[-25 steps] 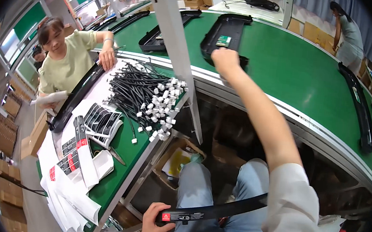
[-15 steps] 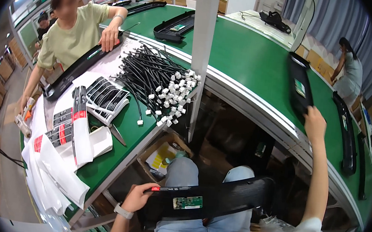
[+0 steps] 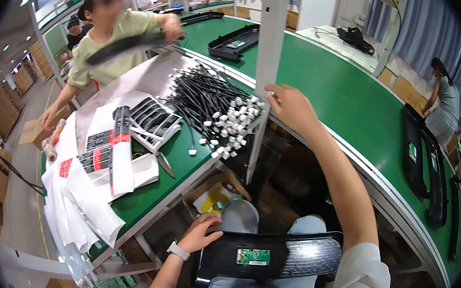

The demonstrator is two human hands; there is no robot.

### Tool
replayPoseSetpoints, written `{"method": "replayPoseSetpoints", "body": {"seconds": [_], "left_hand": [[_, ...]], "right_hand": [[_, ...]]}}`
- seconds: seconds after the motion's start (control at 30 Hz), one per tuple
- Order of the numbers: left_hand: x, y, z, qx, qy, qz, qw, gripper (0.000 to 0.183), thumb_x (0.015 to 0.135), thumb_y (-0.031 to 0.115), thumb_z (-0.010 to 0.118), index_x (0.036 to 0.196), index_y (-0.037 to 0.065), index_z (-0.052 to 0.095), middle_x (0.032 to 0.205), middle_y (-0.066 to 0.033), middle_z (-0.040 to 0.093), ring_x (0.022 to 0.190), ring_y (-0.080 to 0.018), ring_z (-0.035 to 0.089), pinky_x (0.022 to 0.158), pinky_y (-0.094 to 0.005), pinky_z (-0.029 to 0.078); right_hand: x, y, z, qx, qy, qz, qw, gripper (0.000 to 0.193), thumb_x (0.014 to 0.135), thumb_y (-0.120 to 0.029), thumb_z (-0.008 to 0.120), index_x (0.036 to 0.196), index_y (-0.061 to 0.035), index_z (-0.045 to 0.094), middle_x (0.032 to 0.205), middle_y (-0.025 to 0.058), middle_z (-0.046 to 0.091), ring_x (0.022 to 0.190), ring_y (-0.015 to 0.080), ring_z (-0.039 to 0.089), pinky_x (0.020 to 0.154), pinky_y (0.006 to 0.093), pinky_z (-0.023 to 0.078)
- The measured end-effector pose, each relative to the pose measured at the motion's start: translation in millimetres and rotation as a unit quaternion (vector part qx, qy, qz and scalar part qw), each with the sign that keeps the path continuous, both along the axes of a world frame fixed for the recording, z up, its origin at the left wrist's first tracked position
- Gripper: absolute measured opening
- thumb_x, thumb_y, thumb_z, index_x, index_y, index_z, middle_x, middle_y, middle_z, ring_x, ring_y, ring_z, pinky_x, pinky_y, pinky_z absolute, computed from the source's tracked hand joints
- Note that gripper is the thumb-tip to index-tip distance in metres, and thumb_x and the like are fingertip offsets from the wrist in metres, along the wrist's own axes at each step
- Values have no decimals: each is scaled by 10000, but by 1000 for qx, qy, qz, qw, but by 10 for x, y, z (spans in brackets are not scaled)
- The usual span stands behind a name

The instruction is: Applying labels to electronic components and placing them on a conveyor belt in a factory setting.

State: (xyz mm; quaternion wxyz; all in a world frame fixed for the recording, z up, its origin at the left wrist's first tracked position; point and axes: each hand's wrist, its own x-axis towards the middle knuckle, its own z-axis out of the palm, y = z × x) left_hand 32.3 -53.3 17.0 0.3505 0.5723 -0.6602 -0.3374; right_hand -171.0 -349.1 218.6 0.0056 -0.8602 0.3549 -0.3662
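Item one: a long, curved, black plastic housing [image 3: 280,260], open side up, lying across the person's pale blue denim legs [image 3: 240,216], at the near middle of the scene. Fitted within: a small green rectangular circuit board [image 3: 253,253], left of the housing's middle.

Condition, by judgement: part-way. Done: the board sits inside the housing. Left, as far as shows: no cable appears joined to the board, and no cover lies over it.

Left hand [image 3: 199,235]: at the housing's far left corner, fingers loosely bent, thumb apart from them and against the rim; whether it grips cannot be told. The board lies to its right and slightly nearer.

Right hand [image 3: 294,108]: reached far, well apart from the housing, beside a white metal post [image 3: 270,37]. Thumb and forefinger stand close together; whether they pinch anything cannot be told. The housing lies well nearer than this hand.

Stock to its left: a heap of thin black cables [image 3: 196,93] with small white plastic connectors [image 3: 232,123], on a green-topped table [image 3: 184,164].

Also listed: black, white and red printed label sheets [image 3: 152,117], left; two black housings [image 3: 425,163] side by side on a long green worktop [image 3: 331,81], far right.
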Motion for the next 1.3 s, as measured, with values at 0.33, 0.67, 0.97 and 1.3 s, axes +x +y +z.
{"method": "replayPoseSetpoints", "body": {"seconds": [0.33,0.67,0.97,1.3], "left_hand": [[273,438,286,-45,113,162,979,101,889,70,642,937,2,701,960,-85,684,854,-163,660,721,-264,512],[-151,-265,1388,-75,383,121,913,295,1009,228,526,1149,-24,585,1090,-143,650,966,-202,654,844,-324,530],[-260,-518,1947,-113,498,169,843,492,1030,437,451,1256,0,456,1062,-126,609,829,-187,631,682,-314,516],[-596,97,1921,-183,11,-28,983,258,997,253,522,867,33,551,634,-111,549,541,-270,544,507,-363,381]], "right_hand": [[598,-249,161,55,-142,47,987,100,852,-103,648,855,-3,645,770,169,683,750,330,680,658,405,529],[541,816,442,210,-325,151,910,115,879,-70,662,840,23,608,620,63,622,502,104,606,484,270,456],[-547,2422,-627,-192,7,263,945,184,693,2,706,852,18,615,806,118,609,639,222,621,537,318,525],[-733,2716,-403,329,-198,200,901,190,848,-96,710,1011,-6,672,752,90,642,632,164,634,571,259,487]]}}
